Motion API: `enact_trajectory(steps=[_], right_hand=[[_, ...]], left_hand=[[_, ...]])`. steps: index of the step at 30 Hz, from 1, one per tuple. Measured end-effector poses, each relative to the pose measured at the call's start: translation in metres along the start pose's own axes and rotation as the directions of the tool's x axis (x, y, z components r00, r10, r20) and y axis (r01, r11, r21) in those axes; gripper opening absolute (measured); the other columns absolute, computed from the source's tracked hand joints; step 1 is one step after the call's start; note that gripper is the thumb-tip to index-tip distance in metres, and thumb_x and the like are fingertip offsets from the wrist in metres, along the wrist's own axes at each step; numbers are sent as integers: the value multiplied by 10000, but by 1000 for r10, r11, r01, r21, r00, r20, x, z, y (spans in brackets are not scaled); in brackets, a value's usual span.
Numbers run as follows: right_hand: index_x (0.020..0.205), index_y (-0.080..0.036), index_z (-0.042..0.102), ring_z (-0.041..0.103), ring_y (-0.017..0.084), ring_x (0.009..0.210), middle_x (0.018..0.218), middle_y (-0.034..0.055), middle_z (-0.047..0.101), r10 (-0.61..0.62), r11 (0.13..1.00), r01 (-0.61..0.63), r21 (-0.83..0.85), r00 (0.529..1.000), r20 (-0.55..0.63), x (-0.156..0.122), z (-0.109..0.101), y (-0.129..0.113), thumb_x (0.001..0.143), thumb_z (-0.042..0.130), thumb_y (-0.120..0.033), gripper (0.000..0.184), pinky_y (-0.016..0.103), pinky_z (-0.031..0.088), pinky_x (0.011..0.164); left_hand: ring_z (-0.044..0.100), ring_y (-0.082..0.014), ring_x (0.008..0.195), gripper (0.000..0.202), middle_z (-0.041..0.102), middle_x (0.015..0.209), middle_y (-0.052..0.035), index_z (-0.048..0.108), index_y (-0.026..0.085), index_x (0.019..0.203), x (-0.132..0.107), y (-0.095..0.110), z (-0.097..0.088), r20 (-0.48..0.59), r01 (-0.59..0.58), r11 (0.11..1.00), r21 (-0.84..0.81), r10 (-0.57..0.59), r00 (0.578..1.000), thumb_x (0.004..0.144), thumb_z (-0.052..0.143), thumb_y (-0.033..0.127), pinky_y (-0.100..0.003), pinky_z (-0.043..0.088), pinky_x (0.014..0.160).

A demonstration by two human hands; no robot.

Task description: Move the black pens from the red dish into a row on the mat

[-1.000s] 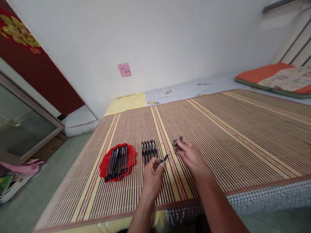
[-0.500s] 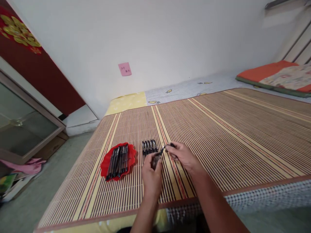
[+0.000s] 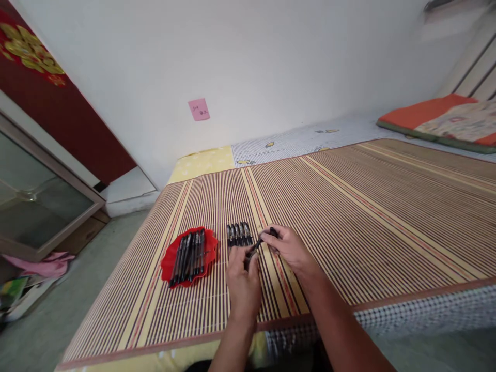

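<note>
My left hand is closed around the barrel of a black pen that points up and to the right. My right hand pinches a dark pen cap at the pen's tip, so both hands meet over the striped bamboo mat. Just left of my hands a row of several capped black pens lies side by side on the mat. Further left a red scalloped dish holds several more black pens.
The mat covers a bed against a white wall with a pink note. An orange-edged pillow lies at the far right. A glass-fronted cabinet and floor clutter are at the left.
My right hand came left with the cap from the mat to the pen's tip. My left hand rose slightly with the pen, and the two hands now meet.
</note>
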State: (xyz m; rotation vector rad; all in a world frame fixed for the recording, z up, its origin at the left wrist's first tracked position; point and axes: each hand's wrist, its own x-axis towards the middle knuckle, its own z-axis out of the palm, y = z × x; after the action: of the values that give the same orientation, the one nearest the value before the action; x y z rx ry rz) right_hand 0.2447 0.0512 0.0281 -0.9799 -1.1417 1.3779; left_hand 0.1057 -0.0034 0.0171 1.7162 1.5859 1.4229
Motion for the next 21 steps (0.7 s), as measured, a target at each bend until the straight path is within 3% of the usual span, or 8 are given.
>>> enact_trajectory(steps=[7, 10, 13, 15, 18, 21], right_hand=[[874, -189, 675, 378, 77, 506, 634, -54, 495, 5, 1000, -6, 19, 997, 71, 2, -11, 10, 748, 736, -441, 288, 224, 295, 475], [862, -195, 670, 380, 73, 495, 625, -61, 489, 23, 1000, -24, 11, 995, 98, 2, -11, 10, 744, 743, -415, 260, 222, 298, 470], [851, -193, 666, 406, 75, 506, 629, -59, 495, 15, 999, -20, 41, 993, 120, 2, -10, 10, 743, 751, -393, 244, 220, 303, 476], [860, -195, 666, 404, 74, 500, 609, -65, 487, 19, 997, -29, 75, 991, 132, 3, -10, 12, 750, 748, -388, 236, 217, 293, 471], [868, -198, 672, 378, 73, 474, 551, -78, 460, 22, 994, -37, 99, 989, 149, 3, -11, 15, 764, 734, -389, 226, 215, 259, 450], [872, -198, 674, 365, 69, 461, 538, -83, 452, 16, 994, -32, 102, 989, 148, 3, -12, 18, 767, 731, -396, 231, 217, 242, 440]], left_hand=[[573, -163, 698, 245, 632, 744, -23, 645, 177, 881, 5, 3, 1, 298, 235, 941, -242, -159, 941, 918, 500, 371, -252, 430, 639], [568, -149, 690, 206, 603, 727, 10, 581, 187, 919, 6, 4, 3, 262, 302, 904, -302, -225, 938, 798, 669, 327, -235, 428, 642], [476, -117, 588, 206, 489, 622, 54, 516, 202, 767, 5, 3, 4, 199, 287, 920, -268, -238, 951, 797, 666, 340, -214, 374, 572], [416, -105, 545, 283, 443, 589, 55, 505, 196, 699, 4, 0, 4, 263, 299, 913, -279, -227, 938, 861, 586, 414, -212, 333, 534], [405, -96, 529, 382, 454, 593, 46, 543, 178, 709, 4, -5, 5, 404, 447, 807, -386, -288, 868, 873, 537, 523, -211, 322, 516], [406, -84, 511, 367, 475, 616, 58, 561, 179, 799, 5, -6, 7, 404, 520, 723, -455, -352, 844, 802, 641, 537, -202, 325, 501]])
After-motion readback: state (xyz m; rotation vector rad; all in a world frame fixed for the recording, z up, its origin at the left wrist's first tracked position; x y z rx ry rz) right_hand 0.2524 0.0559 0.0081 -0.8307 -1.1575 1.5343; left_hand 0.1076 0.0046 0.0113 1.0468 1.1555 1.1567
